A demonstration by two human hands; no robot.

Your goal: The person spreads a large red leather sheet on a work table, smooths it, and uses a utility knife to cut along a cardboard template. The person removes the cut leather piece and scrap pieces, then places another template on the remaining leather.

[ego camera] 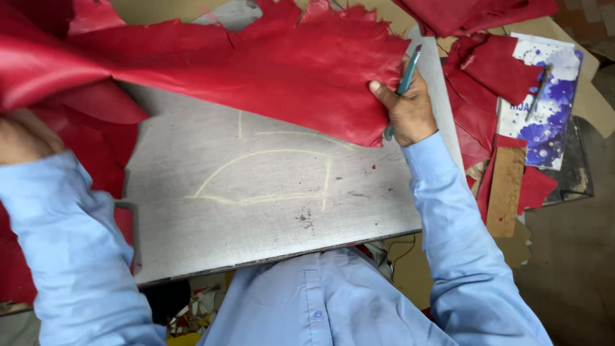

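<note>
A large sheet of red leather [256, 61] is lifted above a grey metal work board [256, 211] that carries pale chalk outlines. My right hand [407, 109] pinches the sheet's right edge with the thumb on top, and a teal pen [405, 80] is tucked between the same fingers. My left hand [22, 138] is at the far left, gripping the sheet's other end, partly hidden by the leather and my light blue sleeve.
More red leather pieces [487, 70] lie to the right of the board. A white box with blue flowers [548, 102] holds a slim tool [538, 93]. A brown cardboard strip [506, 189] lies below it. Scraps litter the floor.
</note>
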